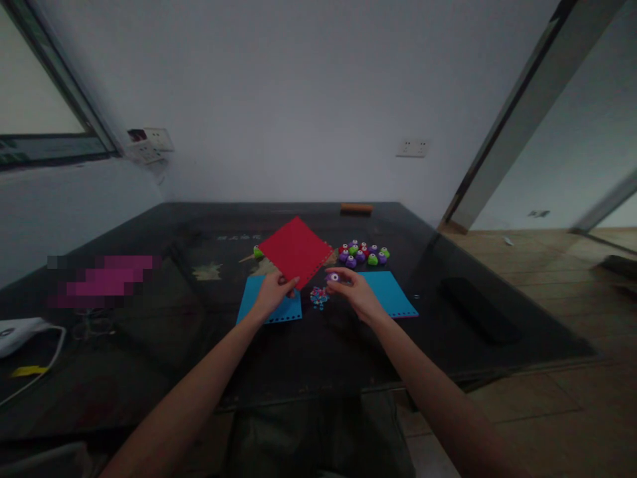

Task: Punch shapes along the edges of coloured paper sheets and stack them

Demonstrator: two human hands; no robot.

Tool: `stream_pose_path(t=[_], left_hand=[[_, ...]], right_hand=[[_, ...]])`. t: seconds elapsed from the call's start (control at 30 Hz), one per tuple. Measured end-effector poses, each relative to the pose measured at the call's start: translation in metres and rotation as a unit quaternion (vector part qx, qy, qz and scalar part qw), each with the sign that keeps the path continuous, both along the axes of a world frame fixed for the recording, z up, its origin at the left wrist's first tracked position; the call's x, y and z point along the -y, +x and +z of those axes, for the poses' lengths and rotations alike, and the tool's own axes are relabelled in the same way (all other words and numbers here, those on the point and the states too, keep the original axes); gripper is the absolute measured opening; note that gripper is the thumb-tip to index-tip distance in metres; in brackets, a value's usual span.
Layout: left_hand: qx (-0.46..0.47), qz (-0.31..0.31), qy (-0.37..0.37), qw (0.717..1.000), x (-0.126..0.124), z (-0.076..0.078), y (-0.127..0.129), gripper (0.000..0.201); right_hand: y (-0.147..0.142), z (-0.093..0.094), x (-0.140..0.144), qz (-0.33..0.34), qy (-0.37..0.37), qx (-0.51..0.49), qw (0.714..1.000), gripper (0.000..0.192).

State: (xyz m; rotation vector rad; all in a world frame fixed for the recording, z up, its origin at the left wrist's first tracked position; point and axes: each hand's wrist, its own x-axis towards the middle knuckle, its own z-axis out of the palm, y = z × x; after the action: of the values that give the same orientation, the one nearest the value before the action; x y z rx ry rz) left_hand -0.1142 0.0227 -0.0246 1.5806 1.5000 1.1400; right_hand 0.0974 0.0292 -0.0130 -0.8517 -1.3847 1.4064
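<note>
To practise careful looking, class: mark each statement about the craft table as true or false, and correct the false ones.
1. The left hand holds a red sheet by its lower corner. True.
2. The right hand holds a green punch. False: the small punch in its fingers is purple.
3. Two blue sheets lie on the dark table, one under the left hand, the other beside the right. True.
4. The cluster of small punches lies at the table's near edge. False: it lies beyond the blue sheets, farther from the person.
5. A little pile of coloured bits lies between the hands. True.
</note>
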Motion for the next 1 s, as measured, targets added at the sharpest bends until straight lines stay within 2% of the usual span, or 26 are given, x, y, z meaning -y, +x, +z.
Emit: stream_pose_path(t=[0.17,0.3,0.4,0.5,0.6,0.73,0.83,1.0], left_hand=[[0.008,-0.010,-0.002,1.000,-0.003,-0.006,-0.001,0.025],[0.007,-0.012,-0.013,1.000,0.001,-0.001,0.002,0.026],[0.007,-0.004,-0.022,1.000,0.005,0.005,0.006,0.026],[0.006,-0.012,-0.028,1.000,0.008,0.006,0.009,0.025],[0.005,-0.021,-0.034,0.999,0.007,0.004,0.010,0.024],[-0.011,-0.024,-0.033,0.999,0.007,0.004,0.011,0.023],[-0.012,-0.026,-0.032,0.999,0.008,0.004,0.012,0.024],[-0.003,-0.041,-0.028,0.999,0.008,0.002,0.012,0.026]], right_hand=[[0.012,0.013,-0.008,-0.024,0.019,-0.015,0.999,0.041],[0.036,0.021,-0.032,-0.065,0.039,-0.021,0.997,0.046],[0.062,0.017,-0.058,-0.117,0.059,0.014,0.991,0.046],[0.084,0.004,-0.085,-0.155,0.061,0.083,0.982,0.040],[0.095,-0.014,-0.104,-0.188,0.080,0.220,0.954,0.032],[0.096,-0.031,-0.116,-0.201,0.160,0.389,0.885,0.027],[0.096,-0.037,-0.121,-0.194,0.192,0.437,0.857,0.026],[0.102,-0.043,-0.131,-0.179,0.225,0.464,0.838,0.025]])
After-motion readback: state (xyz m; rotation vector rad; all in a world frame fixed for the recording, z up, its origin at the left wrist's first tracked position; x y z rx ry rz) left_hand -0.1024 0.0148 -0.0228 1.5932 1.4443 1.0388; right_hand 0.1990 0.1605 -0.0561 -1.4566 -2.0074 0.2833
